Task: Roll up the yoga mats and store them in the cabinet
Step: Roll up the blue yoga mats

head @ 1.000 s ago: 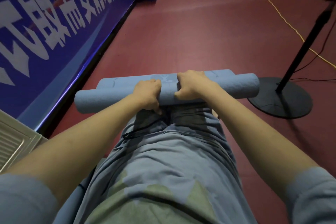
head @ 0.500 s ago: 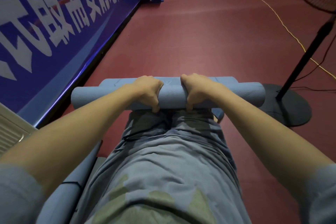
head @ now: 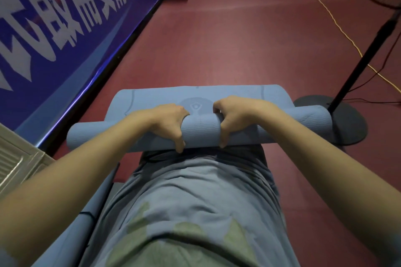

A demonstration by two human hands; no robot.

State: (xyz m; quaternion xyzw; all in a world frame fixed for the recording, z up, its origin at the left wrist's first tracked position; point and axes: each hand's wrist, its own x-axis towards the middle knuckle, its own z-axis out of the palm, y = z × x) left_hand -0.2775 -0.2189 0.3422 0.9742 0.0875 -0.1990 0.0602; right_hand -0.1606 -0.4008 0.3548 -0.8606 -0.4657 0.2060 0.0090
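Yoga mat, blue foam, textured (head: 201, 131): mostly rolled, lying crosswise on the dark red floor (head: 227, 39), short flat tail at 12 o'clock. Left hand (head: 168, 122) and right hand (head: 233, 116) curl fingers over the roll, thumbs beneath. Risk: uneven pressure may skew the ends; slack grip may let it unroll. Blue lettered banner (head: 65, 17) at 10 o'clock; black fan stand (head: 338, 123) at 3 o'clock. Cabinet not in view.

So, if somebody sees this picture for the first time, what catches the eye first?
First, the two hands, left hand and right hand, gripping a blue yoga mat rolled almost fully, at the centre over the red floor. Next, the big blue banner with white characters along the left wall, and the black fan stand at right.
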